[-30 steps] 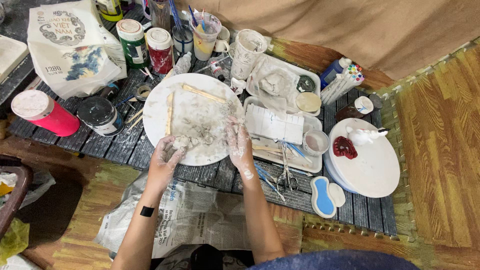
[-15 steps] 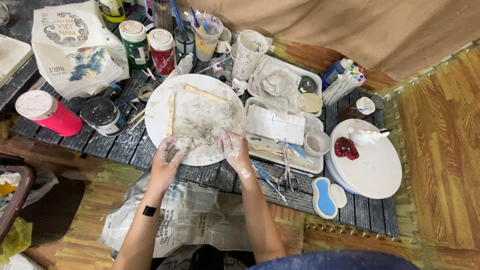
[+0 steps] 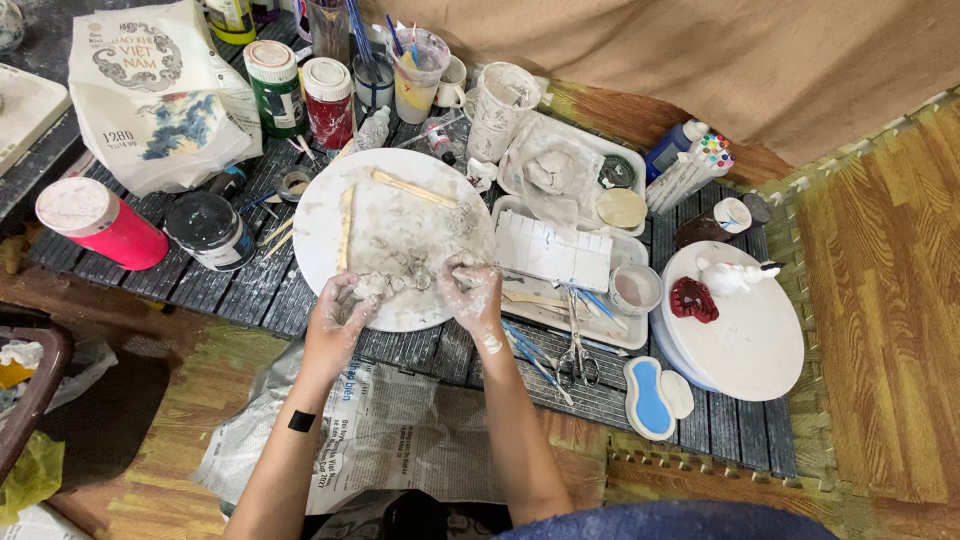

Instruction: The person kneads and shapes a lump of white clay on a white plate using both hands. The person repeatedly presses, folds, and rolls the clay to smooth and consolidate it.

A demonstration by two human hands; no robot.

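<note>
Left hand point(image 3: 340, 318) and right hand point(image 3: 472, 298) both clay-smeared, fingers curled around a grey clay lump point(image 3: 385, 287) at the near edge of the round white board point(image 3: 330, 200). Shaping apparently early: lump still rough and formless, crumbs smeared across the board, wooden sticks point(image 3: 412, 187) lying unused beyond. Finished white figurine point(image 3: 728, 275) well apart on a turntable point(image 3: 750, 350)
</note>
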